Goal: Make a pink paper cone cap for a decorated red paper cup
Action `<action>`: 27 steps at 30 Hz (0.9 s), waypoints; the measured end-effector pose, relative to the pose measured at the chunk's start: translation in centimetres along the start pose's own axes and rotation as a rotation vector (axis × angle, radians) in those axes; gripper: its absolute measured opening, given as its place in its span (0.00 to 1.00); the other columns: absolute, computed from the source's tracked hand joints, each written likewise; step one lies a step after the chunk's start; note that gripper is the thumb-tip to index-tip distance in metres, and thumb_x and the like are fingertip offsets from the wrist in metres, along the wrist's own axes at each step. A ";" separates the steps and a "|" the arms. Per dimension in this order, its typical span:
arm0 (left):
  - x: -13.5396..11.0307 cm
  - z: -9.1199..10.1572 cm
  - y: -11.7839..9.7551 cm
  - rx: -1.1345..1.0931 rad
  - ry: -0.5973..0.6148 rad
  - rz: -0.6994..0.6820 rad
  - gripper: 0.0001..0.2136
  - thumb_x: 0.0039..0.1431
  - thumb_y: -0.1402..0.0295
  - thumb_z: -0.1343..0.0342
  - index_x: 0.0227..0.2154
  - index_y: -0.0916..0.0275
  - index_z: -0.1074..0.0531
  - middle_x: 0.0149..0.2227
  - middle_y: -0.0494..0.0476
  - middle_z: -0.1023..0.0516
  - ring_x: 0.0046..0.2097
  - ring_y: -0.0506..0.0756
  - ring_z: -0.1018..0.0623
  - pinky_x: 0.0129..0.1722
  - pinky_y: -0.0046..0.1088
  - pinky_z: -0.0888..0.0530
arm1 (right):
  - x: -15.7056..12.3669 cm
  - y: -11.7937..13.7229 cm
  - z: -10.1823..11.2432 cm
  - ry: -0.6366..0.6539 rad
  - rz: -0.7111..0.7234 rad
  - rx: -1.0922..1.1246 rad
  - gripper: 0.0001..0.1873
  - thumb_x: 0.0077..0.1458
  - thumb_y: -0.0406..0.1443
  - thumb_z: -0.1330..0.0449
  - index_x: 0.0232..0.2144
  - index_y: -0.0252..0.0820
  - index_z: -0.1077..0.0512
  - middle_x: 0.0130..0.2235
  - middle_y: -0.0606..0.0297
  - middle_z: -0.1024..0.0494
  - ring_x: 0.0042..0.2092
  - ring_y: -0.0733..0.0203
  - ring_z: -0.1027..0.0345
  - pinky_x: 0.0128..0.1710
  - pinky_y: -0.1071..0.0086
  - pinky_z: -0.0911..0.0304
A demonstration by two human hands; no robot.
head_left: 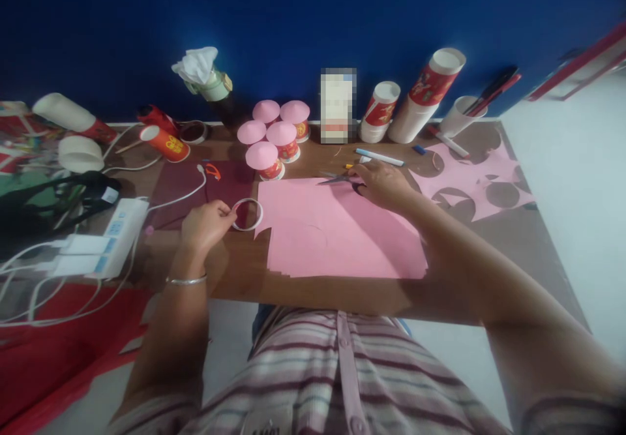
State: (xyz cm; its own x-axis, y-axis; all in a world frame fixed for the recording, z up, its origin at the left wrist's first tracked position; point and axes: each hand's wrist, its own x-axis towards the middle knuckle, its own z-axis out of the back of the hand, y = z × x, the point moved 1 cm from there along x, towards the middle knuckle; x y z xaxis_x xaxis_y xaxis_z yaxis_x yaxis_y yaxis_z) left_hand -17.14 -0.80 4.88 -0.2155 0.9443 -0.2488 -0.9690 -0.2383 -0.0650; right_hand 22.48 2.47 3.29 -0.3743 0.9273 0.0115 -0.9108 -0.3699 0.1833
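My left hand (205, 224) pinches a thin white ring (247, 214) and holds it flat on the brown table, just left of a large pink paper sheet (337, 233). At the sheet's far edge my right hand (384, 184) rests closed over the handles of a pair of scissors (337, 178), whose blades point left. Several red paper cups topped with pink paper circles (274, 138) stand just beyond the sheet.
A pink sheet with round holes cut out (469, 177) lies at the right. Stacked cups (420, 99), a pen cup (460, 115) and a marker (379, 156) line the blue wall. A power strip with cables (105, 236), tipped cups (163, 141) and red paper (63, 350) crowd the left.
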 end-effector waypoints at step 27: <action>0.0 0.2 -0.2 0.052 -0.070 -0.011 0.09 0.61 0.58 0.46 0.34 0.57 0.24 0.40 0.60 0.15 0.44 0.65 0.18 0.37 0.34 0.29 | -2.6 -2.7 4.2 -0.109 0.044 0.084 0.19 0.55 0.33 0.43 0.49 0.46 0.23 0.45 0.58 0.17 0.46 0.48 0.25 0.44 0.60 0.34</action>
State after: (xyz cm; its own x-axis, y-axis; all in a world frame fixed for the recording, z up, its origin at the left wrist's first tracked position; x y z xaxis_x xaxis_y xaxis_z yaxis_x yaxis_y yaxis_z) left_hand -16.98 -0.75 5.06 -0.2108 0.9607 -0.1805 -0.9760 -0.2172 -0.0162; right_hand 26.67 1.32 6.84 -0.3883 0.9126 0.1276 -0.8743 -0.4086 0.2619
